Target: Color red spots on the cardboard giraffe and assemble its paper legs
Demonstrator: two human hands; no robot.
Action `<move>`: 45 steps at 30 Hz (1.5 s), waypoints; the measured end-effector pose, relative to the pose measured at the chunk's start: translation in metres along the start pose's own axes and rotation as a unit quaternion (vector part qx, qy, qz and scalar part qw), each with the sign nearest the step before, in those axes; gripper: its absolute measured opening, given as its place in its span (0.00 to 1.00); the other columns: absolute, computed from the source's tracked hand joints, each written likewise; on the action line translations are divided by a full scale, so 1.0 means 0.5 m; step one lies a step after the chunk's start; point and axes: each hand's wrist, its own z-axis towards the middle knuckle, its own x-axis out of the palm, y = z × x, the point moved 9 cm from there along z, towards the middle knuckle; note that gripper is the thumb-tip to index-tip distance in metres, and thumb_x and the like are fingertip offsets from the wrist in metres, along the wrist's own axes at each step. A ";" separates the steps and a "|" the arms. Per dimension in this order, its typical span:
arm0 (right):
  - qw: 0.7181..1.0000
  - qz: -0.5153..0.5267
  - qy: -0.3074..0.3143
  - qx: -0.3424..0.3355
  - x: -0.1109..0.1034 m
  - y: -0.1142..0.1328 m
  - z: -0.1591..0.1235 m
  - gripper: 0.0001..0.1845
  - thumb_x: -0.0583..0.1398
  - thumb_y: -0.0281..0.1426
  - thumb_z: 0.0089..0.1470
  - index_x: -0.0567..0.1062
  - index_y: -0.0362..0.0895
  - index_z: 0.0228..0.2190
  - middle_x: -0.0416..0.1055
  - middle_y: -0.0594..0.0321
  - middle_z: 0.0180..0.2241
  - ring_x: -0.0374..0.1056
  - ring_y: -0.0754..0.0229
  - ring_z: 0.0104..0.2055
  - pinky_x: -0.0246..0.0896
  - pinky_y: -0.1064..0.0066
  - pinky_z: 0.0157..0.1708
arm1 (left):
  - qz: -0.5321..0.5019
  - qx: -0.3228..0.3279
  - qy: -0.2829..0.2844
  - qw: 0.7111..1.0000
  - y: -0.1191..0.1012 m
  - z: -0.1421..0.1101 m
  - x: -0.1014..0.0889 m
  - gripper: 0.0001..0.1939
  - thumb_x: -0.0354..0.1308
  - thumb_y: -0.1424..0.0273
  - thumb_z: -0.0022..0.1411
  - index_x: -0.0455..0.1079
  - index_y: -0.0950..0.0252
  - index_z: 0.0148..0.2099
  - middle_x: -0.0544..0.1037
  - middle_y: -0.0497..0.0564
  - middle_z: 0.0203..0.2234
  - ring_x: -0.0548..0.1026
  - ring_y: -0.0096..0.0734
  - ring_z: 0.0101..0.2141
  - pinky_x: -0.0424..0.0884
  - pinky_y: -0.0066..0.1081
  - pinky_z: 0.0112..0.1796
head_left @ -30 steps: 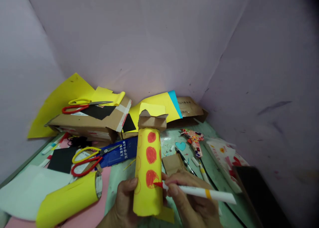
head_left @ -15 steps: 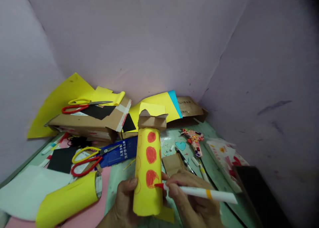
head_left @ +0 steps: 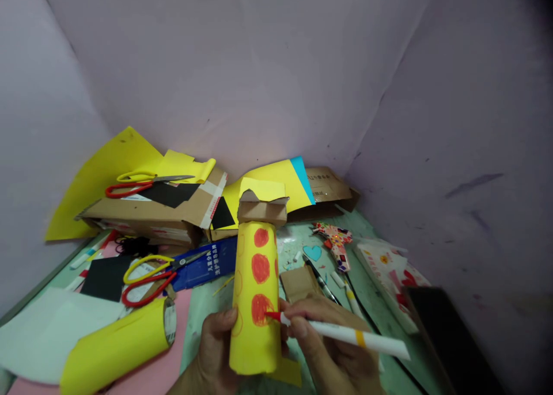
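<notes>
head view: my left fingers [head_left: 222, 321] grip the yellow tube [head_left: 254, 349] over the worktop [head_left: 207, 296]; my right fingers [head_left: 305, 334] pinch a white marker [head_left: 337, 331], its red tip [head_left: 273, 315] at the right edge of the tube's lowest filled red spot [head_left: 260, 310].

Along the far edge of the bench [head_left: 203, 297], cardboard boxes [head_left: 147, 213] blocked us; toward the near left corner lay a yellow tube [head_left: 114, 343], with scissors [head_left: 182, 262] beyond it. We had one narrow lane between the pink sheet [head_left: 159, 372] and our left hand [head_left: 216, 343], and another nearer the right edge, between black cable [head_left: 409, 374] and plastic packet [head_left: 389, 274].
</notes>
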 end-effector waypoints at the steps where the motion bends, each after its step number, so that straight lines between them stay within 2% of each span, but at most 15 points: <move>1: 1.000 0.000 0.000 0.002 0.000 0.000 0.001 0.07 0.60 0.31 0.58 0.80 0.48 0.32 0.78 0.62 0.24 0.73 0.60 0.23 0.72 0.70 0.27 | 0.002 -0.002 0.002 1.000 0.001 0.000 -0.001 0.19 0.59 0.68 0.57 0.77 0.79 0.44 0.85 0.59 0.35 0.82 0.34 0.35 0.73 0.23 0.38; 7: 1.000 0.011 0.010 0.000 0.006 0.003 0.001 0.08 0.60 0.35 0.58 0.80 0.49 0.31 0.76 0.63 0.21 0.73 0.59 0.23 0.74 0.67 0.30 | 0.012 0.007 0.011 1.000 -0.001 -0.001 0.000 0.20 0.58 0.68 0.58 0.76 0.78 0.47 0.85 0.57 0.33 0.82 0.35 0.36 0.73 0.24 0.40; 13: 0.999 -0.027 -0.032 -0.016 -0.011 0.011 0.006 0.08 0.60 0.27 0.55 0.80 0.49 0.31 0.77 0.65 0.23 0.72 0.61 0.24 0.68 0.73 0.26 | -0.013 0.003 0.019 1.000 0.000 -0.003 -0.009 0.20 0.59 0.68 0.58 0.76 0.80 0.47 0.84 0.61 0.38 0.81 0.35 0.39 0.72 0.23 0.43; 17: 0.999 -0.031 -0.035 -0.023 -0.013 0.016 0.009 0.10 0.61 0.25 0.53 0.80 0.51 0.33 0.77 0.67 0.24 0.72 0.65 0.23 0.66 0.77 0.24 | -0.013 -0.003 0.026 1.000 0.001 -0.005 -0.012 0.21 0.61 0.67 0.57 0.75 0.79 0.48 0.84 0.61 0.38 0.81 0.37 0.41 0.72 0.24 0.45; 24: 1.000 -0.009 0.002 0.003 -0.001 -0.004 -0.001 0.06 0.61 0.27 0.55 0.78 0.49 0.30 0.76 0.65 0.24 0.72 0.60 0.24 0.70 0.67 0.32 | -0.012 -0.007 0.058 0.998 0.001 -0.003 0.012 0.20 0.57 0.68 0.60 0.74 0.80 0.48 0.84 0.61 0.40 0.81 0.34 0.42 0.71 0.22 0.44; 30: 0.999 -0.035 -0.024 -0.014 -0.008 0.009 0.007 0.09 0.60 0.26 0.55 0.79 0.51 0.33 0.75 0.68 0.24 0.71 0.65 0.24 0.64 0.76 0.24 | 0.003 -0.003 0.063 0.998 0.000 -0.003 0.008 0.21 0.58 0.66 0.59 0.75 0.77 0.50 0.84 0.60 0.40 0.81 0.34 0.43 0.71 0.22 0.46; 34: 1.000 -0.006 -0.011 -0.003 -0.006 -0.001 0.003 0.08 0.60 0.26 0.55 0.78 0.50 0.31 0.76 0.67 0.25 0.72 0.63 0.24 0.67 0.72 0.29 | 0.018 0.002 0.057 0.998 -0.002 0.001 0.013 0.20 0.58 0.67 0.59 0.75 0.76 0.49 0.84 0.57 0.40 0.81 0.33 0.41 0.72 0.22 0.44; 37: 1.000 -0.013 -0.007 -0.001 -0.006 -0.004 0.002 0.07 0.60 0.26 0.55 0.78 0.49 0.30 0.76 0.66 0.24 0.72 0.63 0.23 0.66 0.72 0.28 | 0.024 0.001 0.058 0.998 -0.004 0.001 0.016 0.19 0.57 0.67 0.60 0.75 0.75 0.49 0.84 0.56 0.40 0.81 0.33 0.42 0.72 0.22 0.45; 41: 0.999 -0.028 -0.034 -0.016 -0.016 0.006 0.009 0.08 0.61 0.26 0.54 0.79 0.50 0.32 0.77 0.67 0.26 0.73 0.63 0.25 0.65 0.74 0.26 | 0.025 -0.009 0.056 0.998 -0.003 -0.006 0.002 0.21 0.57 0.66 0.61 0.74 0.76 0.51 0.84 0.59 0.41 0.80 0.34 0.45 0.70 0.22 0.48; 45: 1.000 -0.026 -0.010 -0.013 -0.011 0.002 0.009 0.07 0.60 0.27 0.55 0.78 0.48 0.31 0.77 0.65 0.25 0.72 0.62 0.25 0.65 0.72 0.27 | 0.014 -0.007 0.026 1.000 -0.006 -0.015 -0.026 0.20 0.58 0.67 0.59 0.75 0.77 0.50 0.84 0.59 0.39 0.80 0.37 0.45 0.72 0.25 0.46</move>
